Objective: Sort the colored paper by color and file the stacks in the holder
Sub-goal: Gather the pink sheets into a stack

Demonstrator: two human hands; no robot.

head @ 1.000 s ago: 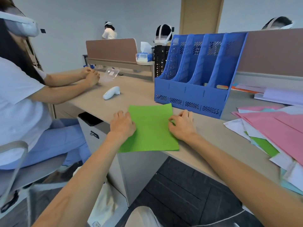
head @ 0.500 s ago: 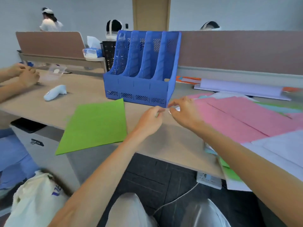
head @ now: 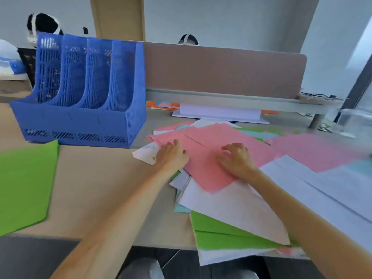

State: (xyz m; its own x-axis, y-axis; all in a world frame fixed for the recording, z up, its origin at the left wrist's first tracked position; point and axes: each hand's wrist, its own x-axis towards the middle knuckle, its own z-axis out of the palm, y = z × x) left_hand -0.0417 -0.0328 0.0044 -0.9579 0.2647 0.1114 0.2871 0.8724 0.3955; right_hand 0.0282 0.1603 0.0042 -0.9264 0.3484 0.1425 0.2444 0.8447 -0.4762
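left hand [head: 172,157]: fingers bent over left edge of pink sheet [head: 203,165], grip cannot be told | right hand [head: 236,161]: fingers spread wide, tips pressing the same sheet, holding nothing | pink sheet tops mixed paper pile [head: 231,208], worktop [head: 104,178] 3 o'clock | green sheet [head: 24,188] flat, 9 o'clock | blue holder [head: 80,121] upright, 10 o'clock

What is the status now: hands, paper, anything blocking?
Left hand, right hand on top pink sheet, grip unclear. Green sheet apart, left. Mixed pile beneath.
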